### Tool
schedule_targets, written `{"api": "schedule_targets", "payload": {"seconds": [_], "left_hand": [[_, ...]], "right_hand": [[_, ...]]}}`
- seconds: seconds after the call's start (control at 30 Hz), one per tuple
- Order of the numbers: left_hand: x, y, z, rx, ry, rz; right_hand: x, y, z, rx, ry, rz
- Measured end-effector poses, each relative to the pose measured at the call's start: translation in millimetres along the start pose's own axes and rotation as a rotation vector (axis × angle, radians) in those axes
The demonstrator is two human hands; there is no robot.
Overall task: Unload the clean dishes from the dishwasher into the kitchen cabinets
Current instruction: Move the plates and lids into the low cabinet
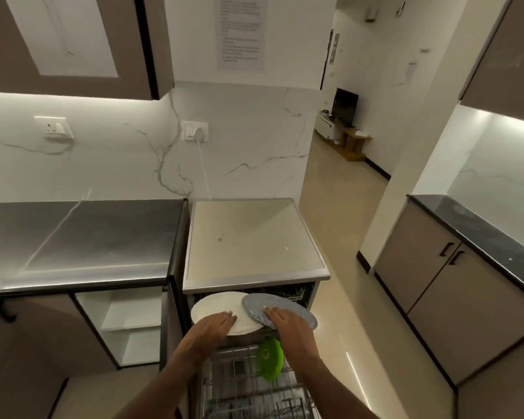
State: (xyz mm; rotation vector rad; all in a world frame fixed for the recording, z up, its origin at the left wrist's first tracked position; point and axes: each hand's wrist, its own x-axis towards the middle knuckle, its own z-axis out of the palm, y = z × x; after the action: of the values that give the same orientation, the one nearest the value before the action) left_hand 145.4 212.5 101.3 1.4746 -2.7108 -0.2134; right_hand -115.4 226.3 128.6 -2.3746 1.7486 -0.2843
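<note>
My left hand [212, 326] holds a white plate [218, 306] by its near edge, fingers lying over the top. My right hand [285, 320] holds a grey patterned plate [260, 305] the same way; its left edge overlaps the white plate. Both plates hover just in front of the dishwasher [251, 237] opening, above the pulled-out wire rack [248, 385]. A green plate [270, 358] stands on edge in that rack, below my right wrist.
An open lower cabinet [127, 322] with white shelves is left of the dishwasher, under a steel countertop [82, 237]. Upper cabinets [73, 40] hang above. A second counter with closed doors [454, 285] stands at the right; a corridor runs between.
</note>
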Motion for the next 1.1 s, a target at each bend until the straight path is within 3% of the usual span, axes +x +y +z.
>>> {"api": "schedule_targets", "payload": {"seconds": [0.27,0.57,0.77,0.93,1.1], "left_hand": [[-94,-35,-38,0.114,0.06,-0.097],[-244,-59,-54,0.184,0.302,-0.243],[-327,-82,-62,0.212,0.285,-0.304],[-377,-128,-62,0.179,0.228,-0.391],[-396,-194,-63,0.178,0.148,-0.347]], "right_hand": [[-12,-77,-9,-0.036,0.054,-0.138],[-17,-194,12,-0.073,0.0,-0.39],[-34,-277,35,-0.09,-0.046,-0.512],[-28,-339,59,-0.073,-0.11,-0.505],[-5,-390,91,-0.064,-0.144,-0.418]]}}
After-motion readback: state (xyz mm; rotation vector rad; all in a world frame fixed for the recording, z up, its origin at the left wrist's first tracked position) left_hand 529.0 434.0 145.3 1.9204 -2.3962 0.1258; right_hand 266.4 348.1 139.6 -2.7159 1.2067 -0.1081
